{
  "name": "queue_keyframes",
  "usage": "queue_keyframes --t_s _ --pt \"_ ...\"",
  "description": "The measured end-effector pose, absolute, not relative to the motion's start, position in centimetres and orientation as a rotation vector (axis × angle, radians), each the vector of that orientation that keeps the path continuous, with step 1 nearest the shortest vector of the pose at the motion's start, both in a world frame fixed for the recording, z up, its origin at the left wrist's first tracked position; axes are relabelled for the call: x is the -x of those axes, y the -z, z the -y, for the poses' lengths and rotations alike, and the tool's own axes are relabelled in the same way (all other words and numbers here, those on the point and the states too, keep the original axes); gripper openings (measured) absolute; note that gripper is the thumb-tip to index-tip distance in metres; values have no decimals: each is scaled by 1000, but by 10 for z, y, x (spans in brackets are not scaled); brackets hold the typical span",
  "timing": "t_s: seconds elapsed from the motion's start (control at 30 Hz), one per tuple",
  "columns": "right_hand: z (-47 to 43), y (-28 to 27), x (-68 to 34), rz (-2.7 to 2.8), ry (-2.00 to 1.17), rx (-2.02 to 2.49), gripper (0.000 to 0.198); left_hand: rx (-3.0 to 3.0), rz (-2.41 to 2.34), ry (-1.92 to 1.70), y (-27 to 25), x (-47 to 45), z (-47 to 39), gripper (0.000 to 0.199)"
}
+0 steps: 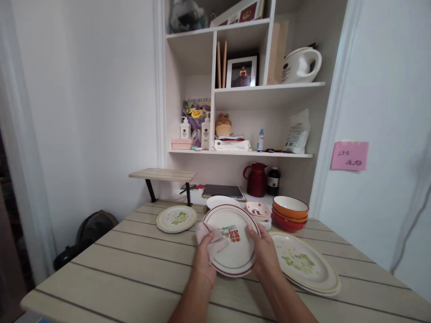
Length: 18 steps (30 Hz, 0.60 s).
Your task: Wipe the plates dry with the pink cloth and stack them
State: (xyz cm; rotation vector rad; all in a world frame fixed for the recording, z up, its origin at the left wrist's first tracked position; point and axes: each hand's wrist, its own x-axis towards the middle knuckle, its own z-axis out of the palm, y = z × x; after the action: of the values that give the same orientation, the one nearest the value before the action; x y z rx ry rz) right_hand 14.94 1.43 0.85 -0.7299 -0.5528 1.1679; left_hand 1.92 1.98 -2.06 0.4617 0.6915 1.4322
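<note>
A round white plate point(222, 262) with dark red rings and a red character at its middle is held up, tilted, over the table. My right hand point(264, 251) grips its right rim, thumb on the face and fingers behind. At the left rim, my left hand point(205, 255) pinches a pale pink cloth point(215, 242) against the plate, with the thumb on top; its other fingers are mostly hidden. The cloth covers part of the plate's left side. Close to my right hand lie stacked oval plates point(323, 273) with a green leaf pattern.
Round green-patterned plates point(164, 219) lie at left, near a small raised wooden shelf point(161, 174). Behind the held plate are a white dish point(222, 200), pink-patterned bowls point(257, 208) and stacked orange and red bowls point(290, 207). A red jug point(256, 180) stands by the wall shelving point(242, 154).
</note>
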Motion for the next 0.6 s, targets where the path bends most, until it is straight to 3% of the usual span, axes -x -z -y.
queue_keyframes --t_s 0.23,0.47,0.6 --pt "-10 -3 -126 452 -1042 583 63 -379 -503 -1421 16 -43 -5 41" --pt "-10 -12 -140 616 -1363 660 70 -504 -641 -1641 4 -10 -13 51" --pt "-9 -18 -161 764 -1443 686 74 -634 -691 -1590 2 7 -16 52"
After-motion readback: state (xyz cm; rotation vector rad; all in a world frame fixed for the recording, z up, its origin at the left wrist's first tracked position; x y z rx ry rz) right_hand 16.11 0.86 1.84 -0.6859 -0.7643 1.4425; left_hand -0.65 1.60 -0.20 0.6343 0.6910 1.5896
